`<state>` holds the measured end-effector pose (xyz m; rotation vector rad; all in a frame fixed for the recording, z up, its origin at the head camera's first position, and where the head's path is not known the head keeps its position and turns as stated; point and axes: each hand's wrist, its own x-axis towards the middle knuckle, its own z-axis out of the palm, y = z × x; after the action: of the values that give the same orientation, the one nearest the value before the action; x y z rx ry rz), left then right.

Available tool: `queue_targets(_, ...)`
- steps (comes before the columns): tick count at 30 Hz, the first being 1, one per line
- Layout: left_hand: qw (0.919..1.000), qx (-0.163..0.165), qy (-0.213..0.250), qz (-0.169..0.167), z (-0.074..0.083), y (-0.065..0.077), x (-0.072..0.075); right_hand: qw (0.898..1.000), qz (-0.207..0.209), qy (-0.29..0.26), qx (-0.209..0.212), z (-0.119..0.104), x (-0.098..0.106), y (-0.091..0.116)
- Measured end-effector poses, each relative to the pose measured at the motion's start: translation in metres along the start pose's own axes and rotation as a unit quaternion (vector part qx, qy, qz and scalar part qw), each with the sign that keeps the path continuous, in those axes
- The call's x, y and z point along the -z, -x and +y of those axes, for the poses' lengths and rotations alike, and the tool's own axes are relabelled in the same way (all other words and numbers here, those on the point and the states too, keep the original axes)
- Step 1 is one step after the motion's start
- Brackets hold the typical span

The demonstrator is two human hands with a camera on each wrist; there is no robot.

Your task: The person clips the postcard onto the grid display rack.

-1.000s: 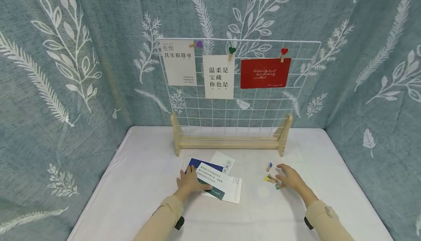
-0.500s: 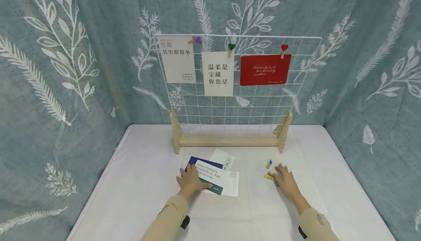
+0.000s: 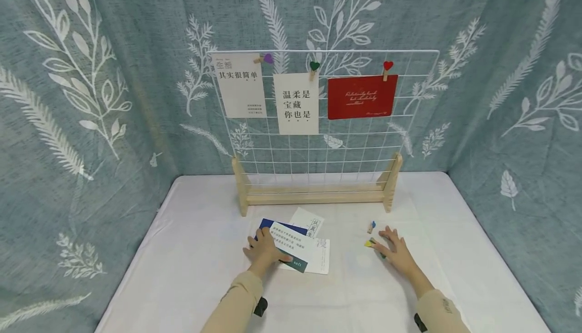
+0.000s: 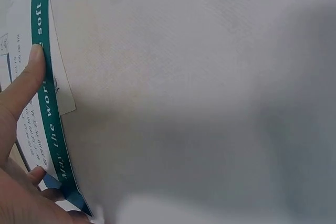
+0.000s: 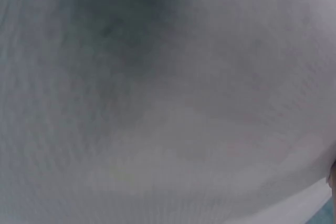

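A white card with a green band [image 3: 291, 244] lies on top of a small pile, my left hand [image 3: 262, 253] around its left end. In the left wrist view my thumb presses the green band [image 4: 46, 85] and the other fingers curl at the card's edge. Under it show a dark blue card [image 3: 268, 222] and white cards [image 3: 325, 257]. My right hand [image 3: 399, 254] is low over small heart clothespins, fingers spread, thumb tip at a yellow-heart clothespin [image 3: 369, 243]. A blue-heart clothespin [image 3: 372, 227] lies just beyond, and a green one is partly hidden by the hand.
Behind the cards stands a white wire grid in a wooden base [image 3: 313, 200]. On it hang two white cards [image 3: 243, 95] and a red card [image 3: 362, 98], clipped by purple, green and red heart clothespins. Patterned curtain surrounds the white table [image 3: 200, 242].
My right hand has come slightly left over the clothespins, its thumb now at the yellow one. My left hand stays on the pile, whose lower white card has shifted slightly. The head view tilts a little.
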<state>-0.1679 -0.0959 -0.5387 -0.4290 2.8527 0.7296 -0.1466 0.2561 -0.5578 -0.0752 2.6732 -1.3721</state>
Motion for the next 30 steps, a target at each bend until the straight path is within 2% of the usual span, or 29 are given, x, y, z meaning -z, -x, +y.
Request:
queue_targets(3, 0.9996, 0.016, 0.013, -0.021, 0.007, 0.006, 0.012, 1.000, 0.000, -0.008, 0.012, 0.001, 0.000, 0.000)
queue_targets(8, 0.9996, 0.011, 0.011, -0.026, 0.013, 0.012, 0.020, 1.000, 0.009, -0.003, 0.026, 0.002, 0.000, -0.002)
queue_targets(19, 0.9996, 0.006, 0.015, -0.022, 0.010, 0.005, 0.010, 0.998, 0.031, -0.004, 0.053, 0.010, 0.001, -0.007)
queue_targets(30, 0.9992, 0.004, 0.035, -0.019, 0.011, 0.009, 0.012, 0.997, 0.062, -0.012, 0.044, 0.008, -0.001, -0.006)
